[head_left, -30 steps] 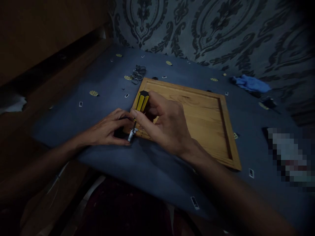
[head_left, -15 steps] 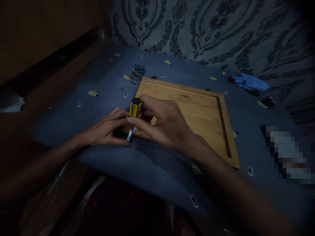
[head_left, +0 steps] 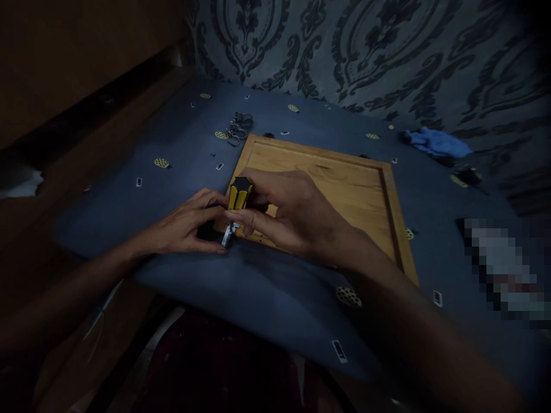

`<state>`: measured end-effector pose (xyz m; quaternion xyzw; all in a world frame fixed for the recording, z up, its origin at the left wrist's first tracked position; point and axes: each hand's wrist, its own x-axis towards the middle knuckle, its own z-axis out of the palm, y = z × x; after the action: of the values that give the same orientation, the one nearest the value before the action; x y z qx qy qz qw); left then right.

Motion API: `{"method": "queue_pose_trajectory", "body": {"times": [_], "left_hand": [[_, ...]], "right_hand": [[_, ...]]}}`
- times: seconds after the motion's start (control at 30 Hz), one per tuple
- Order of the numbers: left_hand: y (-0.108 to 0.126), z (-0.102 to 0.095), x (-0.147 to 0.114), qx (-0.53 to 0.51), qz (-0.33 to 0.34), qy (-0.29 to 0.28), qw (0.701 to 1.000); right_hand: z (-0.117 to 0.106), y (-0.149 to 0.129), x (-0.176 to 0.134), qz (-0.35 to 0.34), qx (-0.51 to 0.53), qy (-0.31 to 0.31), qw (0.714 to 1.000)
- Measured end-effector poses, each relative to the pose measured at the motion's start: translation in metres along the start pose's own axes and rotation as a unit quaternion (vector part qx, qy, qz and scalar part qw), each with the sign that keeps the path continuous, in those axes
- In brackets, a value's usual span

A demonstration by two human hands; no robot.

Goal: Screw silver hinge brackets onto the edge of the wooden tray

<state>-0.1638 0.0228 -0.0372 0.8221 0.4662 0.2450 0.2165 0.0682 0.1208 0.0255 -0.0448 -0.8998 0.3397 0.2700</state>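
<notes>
Fingers (head_left: 209, 214) of the left hand (head_left: 185, 223) reach to the near left corner of the framed wooden panel (head_left: 344, 183), and on my feed the thumb and forefinger stand apart in a rounded gap. The thumb's tip sits at the lower end of a small metal fitting (head_left: 228, 234); from this far off I cannot tell whether the hand grips it. Beyond, a jumble of dark metal pieces (head_left: 239, 127) lies on the blue patterned tabletop (head_left: 275, 304). I see the fitting at the panel's corner, with the shaft of the yellow and black screwdriver (head_left: 238, 198) running down to it. That screwdriver stands nearly upright in the right hand (head_left: 297, 209), whose fingers are wrapped narrowly around the handle. The panel lies flat, raised rim upward, small dark holes along its near edge. Farther right, well apart, I have a crumpled blue cloth (head_left: 437, 142) near the patterned wall (head_left: 387, 57), a dark object (head_left: 471, 175) I can't identify, and a pixelated item (head_left: 499, 264) nearest the right edge.
</notes>
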Motion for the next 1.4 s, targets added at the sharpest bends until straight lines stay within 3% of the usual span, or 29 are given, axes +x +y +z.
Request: {"method": "queue_pose_trajectory", "body": {"times": [0.27, 0.33, 0.47, 0.53, 0.7, 0.77, 0.87, 0.97, 1.1, 1.27, 1.4], "left_hand": [[-0.001, 0.0, -0.001, 0.002, -0.005, -0.001, 1.0], [-0.001, -0.001, 0.0, 0.004, -0.001, -0.003, 1.0], [0.001, -0.002, 0.0, 0.013, -0.001, -0.01, 1.0], [0.002, -0.003, 0.0, 0.009, 0.002, -0.009, 1.0], [0.0, -0.002, 0.0, -0.004, 0.001, -0.007, 1.0], [-0.002, -0.001, -0.001, -0.002, 0.003, -0.009, 1.0], [-0.004, 0.001, -0.002, -0.002, 0.012, -0.008, 1.0], [-0.005, 0.003, -0.003, -0.009, 0.017, -0.005, 1.0], [-0.006, 0.001, -0.002, -0.044, 0.001, -0.011, 0.999], [-0.016, -0.012, 0.0, -0.07, -0.042, 0.071, 0.994], [-0.044, -0.032, 0.008, -0.027, -0.088, 0.135, 0.987]], "right_hand": [[-0.005, 0.0, 0.0, -0.002, 0.009, -0.002, 1.0], [-0.007, -0.002, 0.001, 0.015, 0.034, 0.047, 0.998], [-0.014, -0.012, 0.004, 0.03, 0.083, 0.23, 0.969], [-0.015, -0.015, 0.005, 0.024, 0.071, 0.265, 0.961], [-0.009, -0.009, 0.002, 0.066, 0.109, 0.231, 0.965], [-0.007, 0.0, -0.002, 0.093, 0.128, 0.246, 0.956], [-0.007, 0.015, -0.011, 0.19, 0.174, 0.279, 0.925], [-0.01, 0.034, -0.023, 0.334, 0.235, 0.314, 0.857], [-0.008, 0.062, -0.033, 0.374, 0.228, 0.337, 0.833], [-0.002, 0.087, -0.037, 0.399, 0.208, 0.363, 0.816], [0.001, 0.09, -0.042, 0.398, 0.186, 0.366, 0.82]]}}
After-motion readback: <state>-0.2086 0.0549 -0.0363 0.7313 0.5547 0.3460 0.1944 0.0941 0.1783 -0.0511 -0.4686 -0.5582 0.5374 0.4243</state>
